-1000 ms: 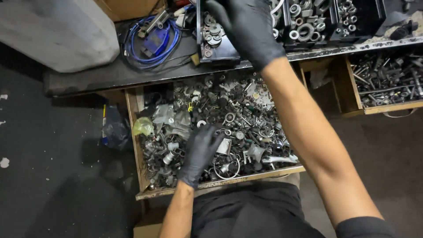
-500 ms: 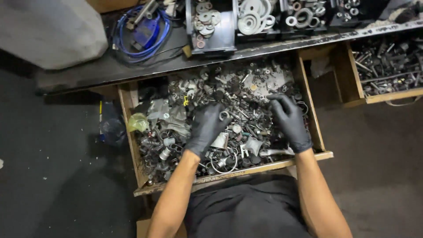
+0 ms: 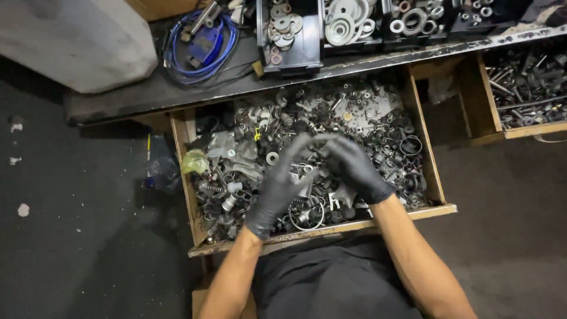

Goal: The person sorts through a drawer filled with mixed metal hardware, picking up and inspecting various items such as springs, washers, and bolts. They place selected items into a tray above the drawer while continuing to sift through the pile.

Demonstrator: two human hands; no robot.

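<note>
Across the top of the frame runs a dark workbench (image 3: pixel 177 88) carrying black bins of washers (image 3: pixel 348 23) and a blue coiled cable (image 3: pixel 201 41). Below it, mid-frame, an open wooden drawer (image 3: pixel 434 177) brims with mixed metal hardware (image 3: pixel 366 112). Half a second ago the gloved hands lay apart in the pile; now left hand (image 3: pixel 277 189) and right hand (image 3: pixel 354 168) have met above it, fingertips drawn together. Whether they pinch a small part cannot be told.

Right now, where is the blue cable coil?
In the head view, the blue cable coil lies on the dark benchtop, upper left, beside the black bin of washers.
</note>
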